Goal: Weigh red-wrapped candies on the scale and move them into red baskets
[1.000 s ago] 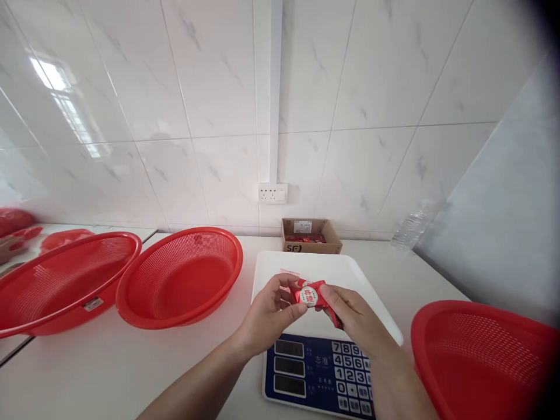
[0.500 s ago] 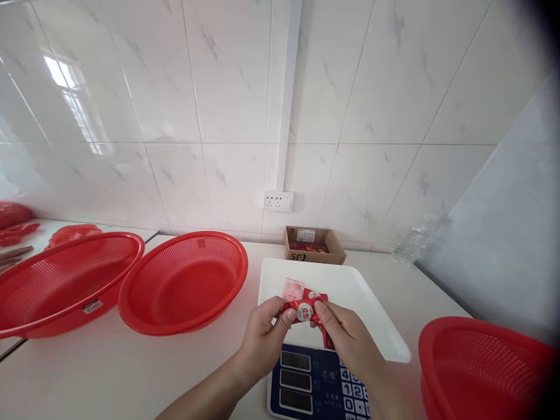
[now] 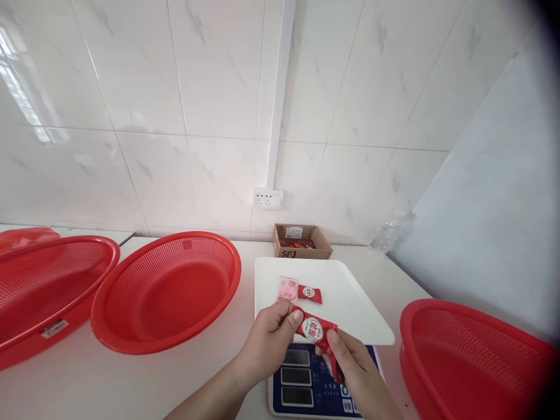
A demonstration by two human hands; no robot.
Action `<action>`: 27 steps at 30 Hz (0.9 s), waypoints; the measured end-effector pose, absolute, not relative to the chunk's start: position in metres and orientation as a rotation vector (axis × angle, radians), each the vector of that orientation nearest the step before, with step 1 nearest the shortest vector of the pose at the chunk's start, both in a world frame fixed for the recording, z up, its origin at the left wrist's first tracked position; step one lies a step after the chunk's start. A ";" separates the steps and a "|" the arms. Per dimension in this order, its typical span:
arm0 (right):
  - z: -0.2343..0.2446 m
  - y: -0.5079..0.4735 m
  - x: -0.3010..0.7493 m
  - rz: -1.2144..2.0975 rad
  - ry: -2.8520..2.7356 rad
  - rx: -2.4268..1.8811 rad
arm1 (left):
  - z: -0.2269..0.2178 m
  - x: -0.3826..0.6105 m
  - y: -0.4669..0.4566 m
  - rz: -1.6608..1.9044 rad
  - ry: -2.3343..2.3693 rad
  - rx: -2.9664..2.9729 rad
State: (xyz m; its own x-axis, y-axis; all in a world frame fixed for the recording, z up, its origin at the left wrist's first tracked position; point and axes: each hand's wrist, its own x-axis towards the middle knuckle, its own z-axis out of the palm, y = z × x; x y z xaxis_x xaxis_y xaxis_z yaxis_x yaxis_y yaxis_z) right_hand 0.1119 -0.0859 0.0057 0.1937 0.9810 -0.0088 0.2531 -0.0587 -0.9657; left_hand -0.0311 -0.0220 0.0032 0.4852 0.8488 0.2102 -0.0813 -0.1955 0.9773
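Both hands pinch one red candy packet (image 3: pixel 312 329) with a round white label, held just above the front of the white scale tray (image 3: pixel 350 309). My left hand (image 3: pixel 269 341) grips its left end between thumb and fingers. My right hand (image 3: pixel 350 364) holds its right end, and a second red wrapper (image 3: pixel 333 364) shows under those fingers. Farther back on the tray lie a small red packet (image 3: pixel 310 293) and a pale pink packet (image 3: pixel 287 288). The scale's blue keypad panel (image 3: pixel 306 382) sits below my hands.
Two red mesh baskets (image 3: pixel 166 291) (image 3: pixel 44 291) stand to the left and a third (image 3: pixel 476 356) to the right. An open cardboard box (image 3: pixel 301 241) with red packets sits by the tiled wall under a socket (image 3: pixel 268 199). A clear bottle (image 3: pixel 385 235) stands at the back right.
My hands drew back toward me and lower with one packet. A small red packet now lies on the tray beside the pink one. The view shifted right.
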 end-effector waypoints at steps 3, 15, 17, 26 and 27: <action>0.004 -0.088 0.106 0.970 -1.180 -1.479 | 0.005 -0.035 -0.020 0.885 0.684 1.482; 0.004 -0.086 0.089 1.105 -1.073 -1.305 | 0.018 -0.048 -0.022 0.887 0.556 1.304; 0.013 -0.087 0.083 1.049 -1.124 -1.362 | 0.021 -0.054 -0.020 0.871 0.540 1.379; 0.036 -0.069 0.066 0.840 -1.498 -1.406 | 0.025 -0.071 -0.009 1.107 0.615 1.377; 0.037 -0.066 0.066 0.830 -1.537 -1.394 | 0.024 -0.072 -0.009 1.144 0.623 1.390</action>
State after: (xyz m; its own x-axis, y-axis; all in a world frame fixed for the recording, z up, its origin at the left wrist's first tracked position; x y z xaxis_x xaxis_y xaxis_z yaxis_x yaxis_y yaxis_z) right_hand 0.0659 -0.0655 0.0367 0.0124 0.9858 0.1675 0.4012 0.1485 -0.9039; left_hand -0.0724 -0.0092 0.0241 0.3789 0.8844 0.2725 -0.2503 -0.1855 0.9502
